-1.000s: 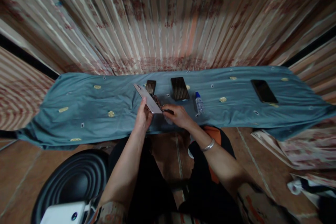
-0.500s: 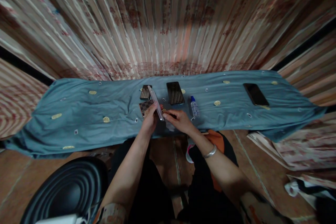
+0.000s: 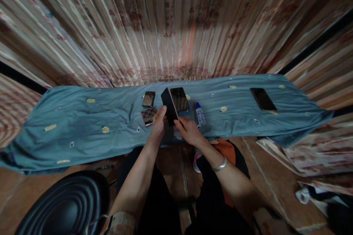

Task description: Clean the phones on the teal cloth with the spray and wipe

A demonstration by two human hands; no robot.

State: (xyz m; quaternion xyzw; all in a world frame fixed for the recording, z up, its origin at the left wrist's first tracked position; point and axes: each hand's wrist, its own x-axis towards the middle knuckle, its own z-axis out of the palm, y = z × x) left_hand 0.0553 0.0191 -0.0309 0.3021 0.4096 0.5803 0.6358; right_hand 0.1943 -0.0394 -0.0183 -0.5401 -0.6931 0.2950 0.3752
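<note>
Between my hands a dark-faced phone [image 3: 169, 105] is held tilted above the cloth. My left hand [image 3: 159, 122] grips its left edge, thumb toward the screen. My right hand [image 3: 189, 130] closes on its lower right corner; part of those fingers is hidden behind it. Something pale and blurred shows under my right hand. Just beyond lies a larger black phone or tablet [image 3: 179, 99], partly covered by the held one. Left of my hands are a small dark phone [image 3: 149, 99] and a brown checkered case [image 3: 149, 116]. A blue-capped bottle [image 3: 200, 114] lies to the right.
The blue-green cloth [image 3: 91, 117] covers a long narrow table. Another black phone [image 3: 263, 99] rests toward its right end. Pleated curtains [image 3: 154, 36] hang behind. A round black stool [image 3: 63, 205] stands at lower left, and a sandal-like shoe shows under the table.
The held phone has turned from edge-on to showing its dark face. My hands remain on it. The view has shifted slightly, and more of the checkered case shows.
</note>
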